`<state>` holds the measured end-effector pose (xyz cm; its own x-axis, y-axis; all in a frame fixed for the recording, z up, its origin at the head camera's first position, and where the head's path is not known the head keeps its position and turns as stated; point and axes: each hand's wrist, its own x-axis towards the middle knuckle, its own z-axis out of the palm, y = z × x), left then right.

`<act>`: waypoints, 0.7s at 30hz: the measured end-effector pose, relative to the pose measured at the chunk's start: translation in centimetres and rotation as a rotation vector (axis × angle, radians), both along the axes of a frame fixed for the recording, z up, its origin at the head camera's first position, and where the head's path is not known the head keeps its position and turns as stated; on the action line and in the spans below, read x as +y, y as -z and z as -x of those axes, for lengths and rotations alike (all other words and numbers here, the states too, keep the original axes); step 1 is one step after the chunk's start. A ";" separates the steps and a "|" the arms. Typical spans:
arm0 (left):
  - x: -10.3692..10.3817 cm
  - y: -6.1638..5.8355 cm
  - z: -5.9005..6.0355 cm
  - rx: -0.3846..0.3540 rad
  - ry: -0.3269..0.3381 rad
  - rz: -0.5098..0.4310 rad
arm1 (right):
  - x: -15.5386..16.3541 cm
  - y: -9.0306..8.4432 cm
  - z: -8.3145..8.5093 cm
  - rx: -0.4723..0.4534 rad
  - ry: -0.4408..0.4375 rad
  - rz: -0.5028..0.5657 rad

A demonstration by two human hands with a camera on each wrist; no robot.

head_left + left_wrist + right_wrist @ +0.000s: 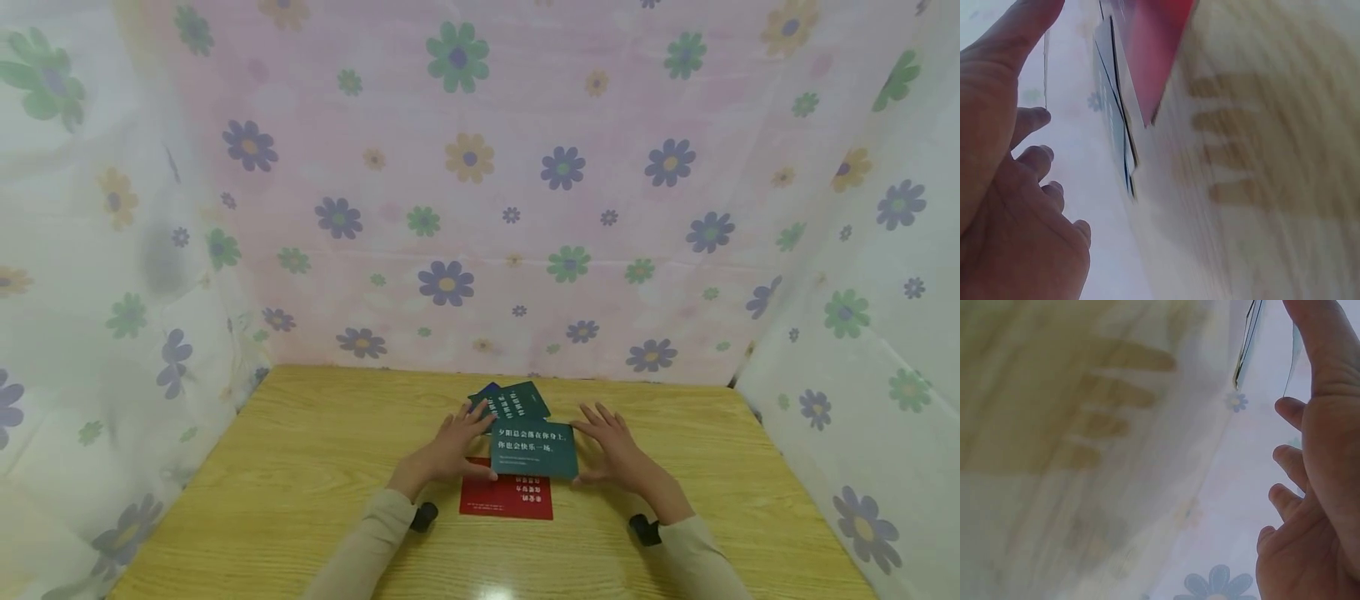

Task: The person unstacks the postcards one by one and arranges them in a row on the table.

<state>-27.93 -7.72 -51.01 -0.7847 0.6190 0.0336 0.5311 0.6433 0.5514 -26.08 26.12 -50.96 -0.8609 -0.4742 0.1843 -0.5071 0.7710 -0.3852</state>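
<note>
Left hand (447, 447) and right hand (621, 454) each pinch one side edge of green postcard with white Chinese text (534, 450), held above wooden table (285, 500). Red card (502, 504) lies beneath, partly covered; overlapping dark green cards (529, 400) lie just beyond.

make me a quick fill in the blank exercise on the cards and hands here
1. The left hand and right hand hold a ____ card between them.
2. In the head view, the closest card lying on the table is ____.
3. The backdrop is printed with ____.

Missing words: green; red; flowers
</note>
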 end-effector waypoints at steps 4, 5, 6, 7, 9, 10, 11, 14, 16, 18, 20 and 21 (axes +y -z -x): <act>0.6 -0.1 -0.6 0.001 0.013 0.004 | 0.5 -0.1 -0.8 0.001 0.005 0.000; 0.7 -0.1 -0.8 0.005 0.016 0.005 | 0.6 -0.1 -1.0 -0.002 0.008 0.002; 0.9 -0.1 -1.0 0.008 0.018 0.008 | 0.7 0.0 -1.2 -0.001 0.008 0.003; 1.0 -0.2 -1.3 0.007 0.021 0.007 | 0.8 0.0 -1.3 0.004 0.009 0.001; 1.3 -0.3 -1.7 0.006 0.024 0.001 | 1.1 0.1 -1.7 0.002 0.012 0.007; 1.5 -0.4 -1.9 0.002 0.026 -0.004 | 1.2 0.1 -1.8 0.007 0.009 0.007; 1.6 -0.4 -2.0 0.001 0.028 -0.010 | 1.3 0.2 -2.0 0.005 0.009 0.012; 2.0 -0.6 -2.5 -0.009 0.033 -0.015 | 1.7 0.2 -2.4 0.000 0.010 0.025; 2.3 -0.6 -2.8 -0.010 0.034 -0.009 | 2.0 0.2 -2.8 0.005 0.011 0.022; 2.6 -0.5 -3.0 -0.007 0.036 0.001 | 2.3 0.1 -3.1 0.001 0.015 0.027; 2.8 -0.4 -3.1 -0.007 0.037 0.008 | 2.5 0.1 -3.4 -0.006 0.015 0.036; 3.0 -0.4 -3.2 -0.003 0.038 0.009 | 2.6 0.1 -3.5 -0.004 0.017 0.034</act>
<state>-24.70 -4.77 -50.64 -0.7609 0.6484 0.0255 0.5534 0.6280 0.5471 -22.56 28.74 -51.02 -0.8696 -0.4530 0.1965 -0.4924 0.7660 -0.4133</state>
